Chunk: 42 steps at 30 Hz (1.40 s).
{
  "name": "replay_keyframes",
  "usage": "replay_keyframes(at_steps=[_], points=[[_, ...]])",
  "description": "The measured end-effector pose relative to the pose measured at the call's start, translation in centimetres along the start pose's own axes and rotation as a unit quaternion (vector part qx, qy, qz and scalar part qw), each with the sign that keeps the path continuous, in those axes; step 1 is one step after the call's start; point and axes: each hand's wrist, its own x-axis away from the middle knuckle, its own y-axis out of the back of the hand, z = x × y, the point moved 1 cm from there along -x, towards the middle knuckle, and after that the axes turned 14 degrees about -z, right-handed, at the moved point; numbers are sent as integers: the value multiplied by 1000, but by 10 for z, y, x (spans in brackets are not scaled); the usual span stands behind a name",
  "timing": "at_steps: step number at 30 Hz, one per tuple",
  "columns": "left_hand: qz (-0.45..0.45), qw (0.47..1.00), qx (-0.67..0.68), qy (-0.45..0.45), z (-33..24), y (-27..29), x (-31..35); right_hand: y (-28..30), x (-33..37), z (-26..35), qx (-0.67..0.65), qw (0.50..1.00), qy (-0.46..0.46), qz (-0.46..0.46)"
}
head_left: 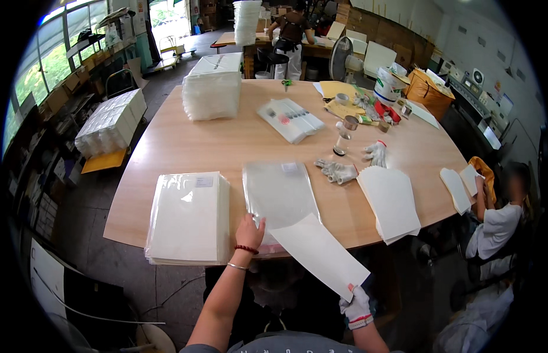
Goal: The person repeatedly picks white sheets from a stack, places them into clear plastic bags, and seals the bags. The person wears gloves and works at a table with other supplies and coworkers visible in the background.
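A clear plastic bag (279,191) with a small label lies on the table in front of me. My left hand (249,233), bare with bracelets at the wrist, rests on the bag's near left edge, thumb apart from the fingers. In my gloved right hand (357,307) I grip the near corner of a white sheet (322,252), possibly several together. Its far end lies at the bag's near end and its near end hangs past the table edge. To the left is a stack of bagged white sheets (187,217); to the right, a fanned pile of white sheets (390,202).
Work gloves (336,171), a tape roll (350,122) over a clear jar (341,144), and a flat plastic pack (290,120) lie farther back. A tall wrapped stack (213,86) stands far left. One person (496,220) sits at right; another (292,38) stands behind.
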Motion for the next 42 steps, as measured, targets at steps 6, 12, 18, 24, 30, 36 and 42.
replay_keyframes(at_steps=[6, 12, 18, 24, 30, 36, 42], points=[[177, 960, 171, 136, 11, -5, 9, -27, 24, -1, 36, 994, 100, -20], [-21, 939, 339, 49, -1, -57, 78, -16, 24, -3, 39, 998, 37, -16], [212, 925, 314, 40, 32, -162, 117, -25, 38, -7, 80, 996, -27, -17], [129, 923, 344, 111, 51, -143, 205, -52, -18, -48, 29, 990, -77, 111], [266, 795, 415, 353, 38, -101, 178, -104, -81, -64, -26, 990, -99, 99], [161, 797, 418, 406, 58, -43, 165, -80, -62, -52, 148, 967, -114, 174], [268, 807, 400, 343, 71, -15, 152, -134, -26, -69, 446, 673, 527, 265]])
